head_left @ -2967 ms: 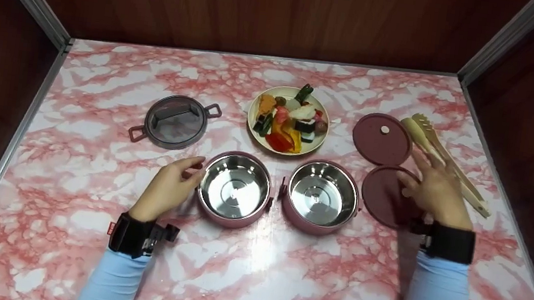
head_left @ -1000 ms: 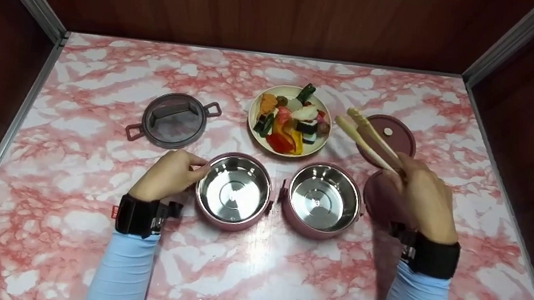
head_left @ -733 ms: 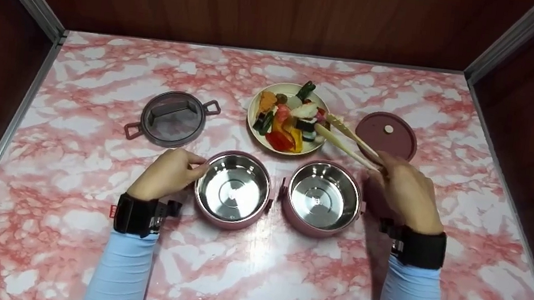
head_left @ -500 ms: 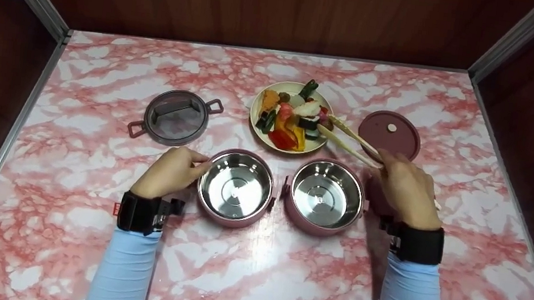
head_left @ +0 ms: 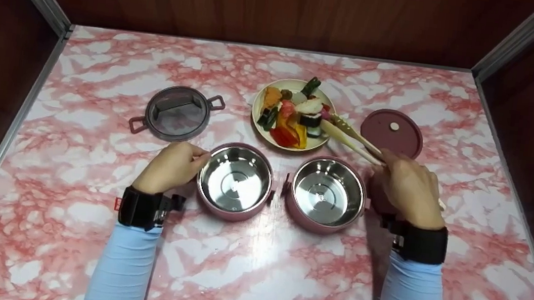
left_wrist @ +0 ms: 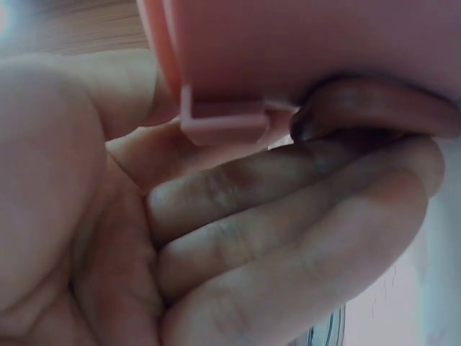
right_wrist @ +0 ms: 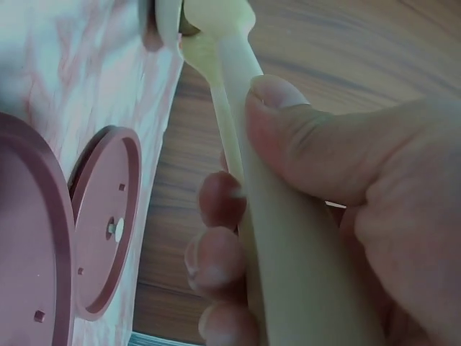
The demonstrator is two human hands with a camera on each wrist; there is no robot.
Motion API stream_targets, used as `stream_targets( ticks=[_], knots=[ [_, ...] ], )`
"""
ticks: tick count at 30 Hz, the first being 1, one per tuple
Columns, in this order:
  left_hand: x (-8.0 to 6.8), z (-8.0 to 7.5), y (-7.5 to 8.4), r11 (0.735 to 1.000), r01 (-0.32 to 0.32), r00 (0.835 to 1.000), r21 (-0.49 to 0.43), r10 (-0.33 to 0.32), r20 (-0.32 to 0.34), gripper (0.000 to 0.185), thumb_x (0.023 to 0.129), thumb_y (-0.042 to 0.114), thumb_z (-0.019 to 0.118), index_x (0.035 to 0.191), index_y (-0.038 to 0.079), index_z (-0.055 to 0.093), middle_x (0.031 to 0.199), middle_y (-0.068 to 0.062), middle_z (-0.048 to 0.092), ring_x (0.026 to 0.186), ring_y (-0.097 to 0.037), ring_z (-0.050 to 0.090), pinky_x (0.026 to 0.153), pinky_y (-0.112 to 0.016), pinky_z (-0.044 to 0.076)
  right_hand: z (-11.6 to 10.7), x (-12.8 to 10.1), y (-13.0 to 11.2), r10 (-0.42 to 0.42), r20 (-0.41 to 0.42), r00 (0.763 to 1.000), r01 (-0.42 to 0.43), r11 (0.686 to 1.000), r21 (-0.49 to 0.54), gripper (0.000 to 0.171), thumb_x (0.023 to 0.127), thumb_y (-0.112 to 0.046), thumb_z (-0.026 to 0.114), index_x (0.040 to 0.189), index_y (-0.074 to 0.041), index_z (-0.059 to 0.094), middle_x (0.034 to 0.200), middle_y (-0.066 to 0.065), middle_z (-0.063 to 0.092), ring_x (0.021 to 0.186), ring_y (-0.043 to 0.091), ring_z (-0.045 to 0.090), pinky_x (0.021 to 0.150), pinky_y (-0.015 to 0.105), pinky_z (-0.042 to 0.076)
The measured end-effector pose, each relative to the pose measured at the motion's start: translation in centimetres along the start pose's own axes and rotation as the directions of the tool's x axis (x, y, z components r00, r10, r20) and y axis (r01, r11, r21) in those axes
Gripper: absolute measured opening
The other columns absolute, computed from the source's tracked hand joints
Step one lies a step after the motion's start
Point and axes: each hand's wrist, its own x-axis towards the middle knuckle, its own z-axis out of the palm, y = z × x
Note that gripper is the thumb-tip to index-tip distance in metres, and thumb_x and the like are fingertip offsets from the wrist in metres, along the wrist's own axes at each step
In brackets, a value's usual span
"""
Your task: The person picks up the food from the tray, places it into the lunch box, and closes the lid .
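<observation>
Wooden tongs (head_left: 352, 140) gripped in the right hand (head_left: 407, 187) could squeeze weakly, dropping slippery food (head_left: 294, 117); left hand (head_left: 173, 166) lightly cups the bowl (head_left: 235, 182).

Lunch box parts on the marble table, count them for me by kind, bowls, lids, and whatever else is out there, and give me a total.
Steel-lined pink bowls: 2
Flat pink lids: 2, one in full view, one mostly hidden under the right hand
Clear lid with handle: 1
Plate of food: 1
Tongs: 1
Total: 7
</observation>
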Motion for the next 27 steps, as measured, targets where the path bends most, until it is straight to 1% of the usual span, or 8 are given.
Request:
stream_targets(
  ticks=[4, 7, 11, 18, 21, 23, 25, 27],
  knots=[
    [-0.1, -0.2, -0.2, 1.0, 0.011, 1.0, -0.004, -0.011, 0.002, 0.035, 0.101, 0.026, 0.056, 0.073, 0.008, 0.071, 0.055, 0.005, 0.042, 0.055, -0.016, 0.043, 0.058, -0.034, 0.036, -0.5, -0.1, 0.0, -0.003, 0.0, 1.0, 0.003, 1.0, 0.027, 0.019, 0.093, -0.018, 0.066, 0.109, -0.008, 0.064, 0.091, 0.018, 0.066, 0.072, 0.048, 0.061, 0.055, 0.062, 0.041],
    [-0.1, -0.2, -0.1, 1.0, 0.007, 1.0, -0.012, -0.007, 0.007, 0.033, 0.101, 0.025, 0.056, 0.077, 0.008, 0.073, 0.055, 0.005, 0.043, 0.055, -0.016, 0.044, 0.058, -0.034, 0.037, -1.2, -0.4, -0.1, 0.007, -0.002, 1.0, -0.007, 0.999, 0.041, 0.025, 0.094, -0.018, 0.065, 0.116, -0.007, 0.065, 0.096, 0.019, 0.067, 0.076, 0.048, 0.062, 0.057, 0.062, 0.042],
    [0.0, -0.3, 0.0, 1.0, 0.004, 1.0, -0.013, -0.004, 0.006, 0.033, 0.101, 0.025, 0.057, 0.078, 0.008, 0.073, 0.056, 0.004, 0.043, 0.055, -0.016, 0.044, 0.058, -0.034, 0.037, -2.2, -0.7, -0.6, 0.004, -0.016, 1.0, -0.003, 0.999, 0.046, 0.037, 0.096, -0.021, 0.065, 0.13, -0.007, 0.062, 0.104, 0.021, 0.067, 0.079, 0.049, 0.062, 0.059, 0.063, 0.043],
    [0.0, -0.2, 0.1, 1.0, 0.014, 1.0, -0.028, -0.014, 0.014, 0.033, 0.101, 0.027, 0.056, 0.082, 0.008, 0.075, 0.055, 0.005, 0.042, 0.053, -0.015, 0.042, 0.056, -0.034, 0.036, -3.2, -1.1, -2.1, -0.037, -0.064, 0.997, 0.04, 0.998, 0.048, 0.036, 0.096, -0.021, 0.067, 0.129, -0.009, 0.062, 0.098, 0.017, 0.066, 0.075, 0.046, 0.063, 0.056, 0.061, 0.043],
    [0.0, -0.3, 0.2, 0.999, 0.021, 1.0, -0.034, -0.021, 0.013, 0.033, 0.101, 0.027, 0.056, 0.082, 0.008, 0.075, 0.056, 0.005, 0.041, 0.054, -0.016, 0.041, 0.056, -0.035, 0.036, -3.4, -1.3, -2.9, -0.07, -0.106, 0.992, 0.075, 0.996, 0.045, 0.036, 0.095, -0.021, 0.068, 0.129, -0.011, 0.063, 0.092, 0.013, 0.065, 0.069, 0.042, 0.062, 0.053, 0.059, 0.043],
    [0.1, -0.4, 0.2, 0.999, 0.029, 0.999, -0.035, -0.028, 0.021, 0.033, 0.102, 0.027, 0.056, 0.081, 0.009, 0.074, 0.056, 0.005, 0.04, 0.054, -0.016, 0.041, 0.057, -0.035, 0.036, -3.4, -1.4, -3.6, -0.112, -0.128, 0.985, 0.117, 0.992, 0.035, 0.037, 0.094, -0.02, 0.068, 0.129, -0.01, 0.063, 0.089, 0.011, 0.064, 0.062, 0.038, 0.061, 0.049, 0.055, 0.044],
    [0.1, -0.4, 0.2, 0.999, 0.034, 0.999, -0.029, -0.034, 0.023, 0.035, 0.102, 0.027, 0.056, 0.075, 0.01, 0.07, 0.056, 0.005, 0.04, 0.055, -0.016, 0.041, 0.058, -0.034, 0.036, -3.2, -1.4, -4.6, -0.164, -0.141, 0.976, 0.168, 0.986, 0.016, 0.04, 0.093, -0.021, 0.07, 0.13, -0.008, 0.064, 0.085, 0.01, 0.063, 0.056, 0.032, 0.058, 0.045, 0.049, 0.044],
    [0.2, -0.3, 0.1, 0.999, 0.036, 0.999, -0.018, -0.036, 0.019, 0.039, 0.102, 0.027, 0.055, 0.067, 0.011, 0.064, 0.055, 0.005, 0.039, 0.055, -0.017, 0.041, 0.058, -0.034, 0.036, -3.0, -1.4, -6.0, -0.219, -0.136, 0.966, 0.221, 0.975, -0.004, 0.043, 0.091, -0.021, 0.072, 0.13, -0.006, 0.063, 0.087, 0.011, 0.064, 0.053, 0.028, 0.055, 0.042, 0.043, 0.043]
  ],
)
